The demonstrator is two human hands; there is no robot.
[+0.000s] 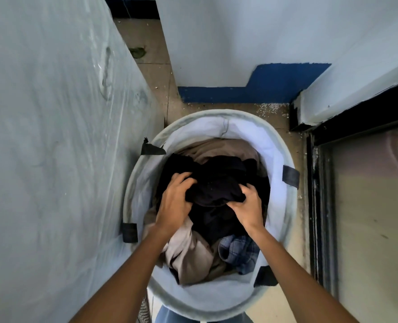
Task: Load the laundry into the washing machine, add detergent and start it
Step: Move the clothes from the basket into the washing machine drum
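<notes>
1. Reaching into a round white laundry basket (270, 145), both hands meet at a black garment (216, 187) on top of the pile
2. Left hand (174, 201): grip closed, fingers curled into the garment's left edge
3. Right hand (248, 206): grip closed, fingers and thumb pinching the garment's right edge
4. Black garment lies inside the basket, over other dark clothes; a beige garment (188, 252) and a blue checked garment (237, 252) lie nearer the person
5. Basket stands on a tan tiled floor (153, 73), just beside a plastic-covered surface (53, 136) on the left; a white wall (216, 43) with a blue band is beyond it; a dark frame (321, 183) stands to the right
</notes>
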